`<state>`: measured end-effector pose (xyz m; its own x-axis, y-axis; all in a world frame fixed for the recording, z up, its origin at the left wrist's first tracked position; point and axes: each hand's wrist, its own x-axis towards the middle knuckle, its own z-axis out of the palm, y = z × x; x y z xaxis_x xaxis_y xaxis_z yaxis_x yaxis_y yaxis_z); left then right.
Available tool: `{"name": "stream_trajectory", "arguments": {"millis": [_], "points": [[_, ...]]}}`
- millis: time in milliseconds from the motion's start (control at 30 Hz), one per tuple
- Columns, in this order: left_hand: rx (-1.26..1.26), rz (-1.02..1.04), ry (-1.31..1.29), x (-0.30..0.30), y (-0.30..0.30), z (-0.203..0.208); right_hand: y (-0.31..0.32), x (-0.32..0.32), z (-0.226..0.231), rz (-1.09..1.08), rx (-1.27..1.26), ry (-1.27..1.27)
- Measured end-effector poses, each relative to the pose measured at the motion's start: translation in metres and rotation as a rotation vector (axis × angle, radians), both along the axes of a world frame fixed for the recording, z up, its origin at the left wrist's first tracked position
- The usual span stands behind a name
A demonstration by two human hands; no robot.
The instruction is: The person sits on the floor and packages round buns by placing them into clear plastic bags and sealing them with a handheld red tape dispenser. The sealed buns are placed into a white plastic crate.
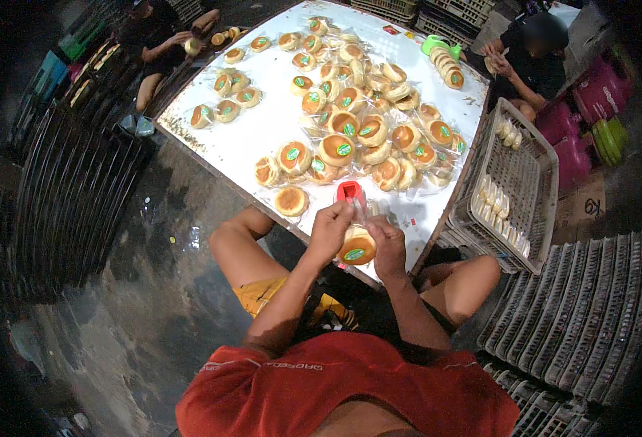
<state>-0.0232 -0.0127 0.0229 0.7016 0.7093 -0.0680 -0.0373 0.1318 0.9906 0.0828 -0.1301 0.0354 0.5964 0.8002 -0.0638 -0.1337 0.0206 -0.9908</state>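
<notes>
Close to the table's near edge, my left hand [330, 229] and my right hand [389, 246] are both closed on the gathered top of a clear plastic bag. In the bag hangs a round, flat bun [358, 245] with a browned top and a green label. Just beyond my fingers stands a small red bag-neck tape sealer [349, 191], partly covered by the plastic. A browned bun [290, 201] without a visible label lies left of my hands. Past the sealer, a heap of bagged, labelled buns [337, 149] spreads over the white table [223, 156].
A grey plastic crate [550, 156] with pale pieces in rows stands to the right, by stacked crates [576, 313]. More stacked trays [66, 197] are at left. Two people work beyond the table's far corners. A row of buns [447, 68] lies by a green object [434, 44].
</notes>
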Motion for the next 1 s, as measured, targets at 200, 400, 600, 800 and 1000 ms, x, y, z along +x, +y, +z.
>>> {"name": "stream_trajectory", "arguments": {"millis": [200,400,600,800,1000], "points": [[-0.167,0.071,-0.033,0.009,-0.011,0.031,-0.001,0.010,-0.019,-0.035,-0.093,0.163],[0.360,0.084,0.060,0.006,-0.020,0.032,0.002,0.012,0.008,-0.027,-0.174,0.103],[-0.663,-0.007,-0.270,-0.003,-0.004,0.024,0.001,0.006,0.001,-0.101,-0.121,0.026],[-0.519,0.047,-0.203,-0.001,-0.006,0.022,0.000,0.008,-0.007,-0.036,-0.090,0.181],[0.400,0.041,0.077,-0.003,-0.012,0.033,0.004,0.004,0.002,-0.123,-0.109,-0.018]]}}
